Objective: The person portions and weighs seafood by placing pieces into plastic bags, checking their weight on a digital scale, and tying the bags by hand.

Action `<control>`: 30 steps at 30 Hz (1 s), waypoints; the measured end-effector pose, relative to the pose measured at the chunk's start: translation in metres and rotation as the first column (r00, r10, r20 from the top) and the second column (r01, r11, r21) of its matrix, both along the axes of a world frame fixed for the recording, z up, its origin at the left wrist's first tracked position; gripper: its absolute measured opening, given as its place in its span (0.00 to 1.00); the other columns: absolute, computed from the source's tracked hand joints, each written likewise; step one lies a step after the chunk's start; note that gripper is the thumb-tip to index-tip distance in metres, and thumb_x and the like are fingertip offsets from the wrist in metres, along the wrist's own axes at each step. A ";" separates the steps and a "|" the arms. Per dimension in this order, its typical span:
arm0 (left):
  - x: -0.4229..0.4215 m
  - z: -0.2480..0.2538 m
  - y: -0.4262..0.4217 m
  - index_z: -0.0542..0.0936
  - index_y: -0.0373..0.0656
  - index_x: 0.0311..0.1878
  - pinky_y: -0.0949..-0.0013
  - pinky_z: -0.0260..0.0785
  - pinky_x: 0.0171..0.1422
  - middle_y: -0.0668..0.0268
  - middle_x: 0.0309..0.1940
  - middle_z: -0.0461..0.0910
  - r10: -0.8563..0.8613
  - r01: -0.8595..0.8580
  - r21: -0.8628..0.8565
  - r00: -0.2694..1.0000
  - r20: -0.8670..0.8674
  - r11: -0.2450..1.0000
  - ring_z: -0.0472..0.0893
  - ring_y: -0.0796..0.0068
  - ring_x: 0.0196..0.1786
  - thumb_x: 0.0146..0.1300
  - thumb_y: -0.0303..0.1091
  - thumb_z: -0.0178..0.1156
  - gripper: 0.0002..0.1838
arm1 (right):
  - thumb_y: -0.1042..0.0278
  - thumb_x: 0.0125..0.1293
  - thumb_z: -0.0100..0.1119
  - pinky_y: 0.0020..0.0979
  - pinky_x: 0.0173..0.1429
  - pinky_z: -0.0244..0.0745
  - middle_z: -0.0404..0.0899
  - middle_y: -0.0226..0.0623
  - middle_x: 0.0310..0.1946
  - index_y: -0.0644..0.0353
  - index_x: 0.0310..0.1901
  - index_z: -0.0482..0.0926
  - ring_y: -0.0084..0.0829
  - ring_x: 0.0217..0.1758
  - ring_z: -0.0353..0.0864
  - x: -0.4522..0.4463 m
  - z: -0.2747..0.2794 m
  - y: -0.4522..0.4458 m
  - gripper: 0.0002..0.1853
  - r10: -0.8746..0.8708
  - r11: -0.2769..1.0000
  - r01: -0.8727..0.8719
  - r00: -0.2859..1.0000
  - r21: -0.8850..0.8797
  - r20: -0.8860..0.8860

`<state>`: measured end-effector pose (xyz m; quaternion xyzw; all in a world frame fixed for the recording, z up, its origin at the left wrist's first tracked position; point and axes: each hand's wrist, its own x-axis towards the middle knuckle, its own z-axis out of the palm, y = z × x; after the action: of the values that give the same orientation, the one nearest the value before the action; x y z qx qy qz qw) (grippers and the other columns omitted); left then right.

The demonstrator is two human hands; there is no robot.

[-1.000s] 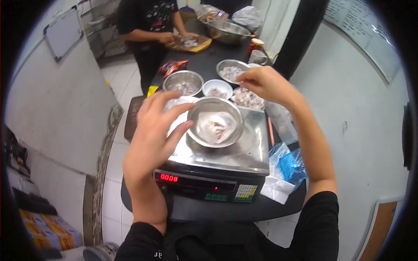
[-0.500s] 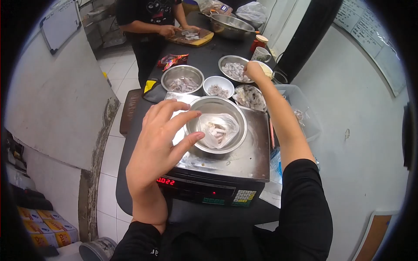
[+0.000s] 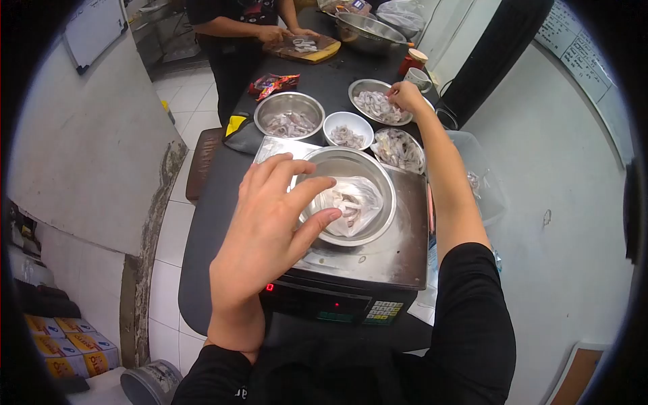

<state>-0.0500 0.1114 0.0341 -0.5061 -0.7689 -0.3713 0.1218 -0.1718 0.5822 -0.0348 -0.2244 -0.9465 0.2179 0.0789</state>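
Hands well apart, the left hand [image 3: 266, 216] is empty, fingers curved and thumb spread, at the left side of a steel bowl [image 3: 331, 162]. The right hand [image 3: 408, 98] reaches to a far bowl [image 3: 364, 84], its fingertips bunched at the pale strips [image 3: 374, 106] there; whether they pinch any, I cannot tell. A clear plastic bag [image 3: 368, 192] with some pieces inside lies in the steel bowl, which stands on a weighing scale [image 3: 405, 250]. Beyond the scale, a white bowl [image 3: 337, 119] of similar strips sits on the desk [image 3: 223, 236].
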 end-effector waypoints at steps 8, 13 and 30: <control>-0.001 0.000 -0.005 0.82 0.40 0.49 0.54 0.60 0.63 0.56 0.49 0.77 0.006 -0.005 0.024 1.000 -0.009 1.000 0.72 0.54 0.58 0.59 0.40 0.67 0.18 | 0.81 0.50 0.60 0.33 0.36 0.82 0.85 0.43 0.28 0.57 0.37 0.87 0.34 0.30 0.87 0.004 0.004 0.012 0.13 -0.107 0.994 0.110 0.985 0.013 -0.135; 0.002 0.003 -0.003 0.82 0.40 0.50 0.55 0.62 0.66 0.54 0.53 0.77 0.013 -0.013 -0.003 1.000 0.008 1.000 0.71 0.49 0.63 0.58 0.39 0.68 0.19 | 0.69 0.53 0.64 0.39 0.40 0.81 0.84 0.52 0.30 0.63 0.35 0.87 0.44 0.33 0.86 0.000 -0.030 0.014 0.09 0.159 0.901 -0.169 0.986 0.400 0.058; 0.006 -0.007 0.007 0.84 0.51 0.48 0.48 0.58 0.68 0.57 0.54 0.75 0.137 -0.140 -0.044 0.988 -0.073 0.989 0.67 0.49 0.66 0.57 0.29 0.65 0.14 | 0.69 0.59 0.65 0.29 0.38 0.82 0.85 0.38 0.31 0.66 0.40 0.83 0.28 0.32 0.85 0.055 0.100 -0.053 0.11 0.103 0.995 -0.103 0.995 0.002 -0.008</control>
<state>-0.0437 0.1188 0.0271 -0.4669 -0.8062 -0.3252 0.1618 -0.1171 0.5293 0.0647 -0.1741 -0.9567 0.2219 0.0716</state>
